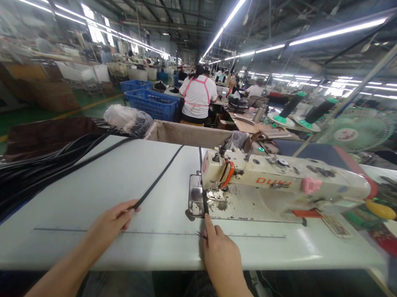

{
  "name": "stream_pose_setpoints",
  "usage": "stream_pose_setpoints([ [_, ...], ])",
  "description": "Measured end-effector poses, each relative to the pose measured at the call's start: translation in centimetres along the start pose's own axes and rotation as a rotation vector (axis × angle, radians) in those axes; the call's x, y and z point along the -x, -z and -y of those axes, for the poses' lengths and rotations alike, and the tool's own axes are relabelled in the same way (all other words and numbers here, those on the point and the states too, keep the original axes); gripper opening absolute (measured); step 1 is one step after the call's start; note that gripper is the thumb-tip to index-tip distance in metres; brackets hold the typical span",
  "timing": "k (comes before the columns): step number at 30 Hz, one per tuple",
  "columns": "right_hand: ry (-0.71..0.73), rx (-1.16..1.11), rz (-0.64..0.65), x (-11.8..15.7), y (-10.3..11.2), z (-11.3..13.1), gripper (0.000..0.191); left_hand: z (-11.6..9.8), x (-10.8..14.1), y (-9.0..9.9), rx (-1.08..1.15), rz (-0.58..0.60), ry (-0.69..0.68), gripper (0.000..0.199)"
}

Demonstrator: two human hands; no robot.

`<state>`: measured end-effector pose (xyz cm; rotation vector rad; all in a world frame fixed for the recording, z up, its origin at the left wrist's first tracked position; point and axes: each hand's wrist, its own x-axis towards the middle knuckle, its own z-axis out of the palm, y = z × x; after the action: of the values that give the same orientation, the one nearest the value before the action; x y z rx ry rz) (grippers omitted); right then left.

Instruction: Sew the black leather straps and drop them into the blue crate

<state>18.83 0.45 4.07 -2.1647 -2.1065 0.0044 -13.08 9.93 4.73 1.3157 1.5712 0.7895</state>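
Black strip [160, 175], pinched tight by the fingers of the left hand [113, 221], slants away forward and right across the table [82, 209], while the right hand [224, 254], nearer the sewing machine [273, 181], meets another strip length [206, 205] running almost straight ahead, its grip impossible to tell.

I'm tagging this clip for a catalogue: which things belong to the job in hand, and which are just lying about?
Apparently in the job:
- black strip pinched in the left hand
- black length at the right hand
- sewing machine
- bundled black strips

Apparently just around:
- electric fan
- blue plastic baskets
- pale plastic bag
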Motion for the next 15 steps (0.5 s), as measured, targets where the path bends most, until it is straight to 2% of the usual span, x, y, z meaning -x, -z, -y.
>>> stream_pose_setpoints([
  [3,-0.007,-0.001,0.017,-0.1,0.3,0.0,0.056,0.4,-0.8,2.5,-0.143,-0.106,-0.008,0.076],
  [6,-0.015,-0.015,0.024,-0.4,0.5,0.0,0.054,0.5,-1.6,6.1,-0.374,-0.205,0.000,0.065],
  [9,-0.021,-0.012,0.032,-0.7,0.4,-0.2,0.052,0.6,-2.0,11.1,-0.521,-0.368,-0.048,0.049],
  [11,-0.015,-0.015,0.030,-0.7,0.1,-0.4,0.051,0.6,-1.5,14.8,-0.580,-0.511,-0.103,0.049],
  [15,0.015,-0.108,-0.010,-0.8,-0.8,-1.6,0.050,1.2,1.6,21.8,-0.666,-0.870,-0.130,0.048],
])
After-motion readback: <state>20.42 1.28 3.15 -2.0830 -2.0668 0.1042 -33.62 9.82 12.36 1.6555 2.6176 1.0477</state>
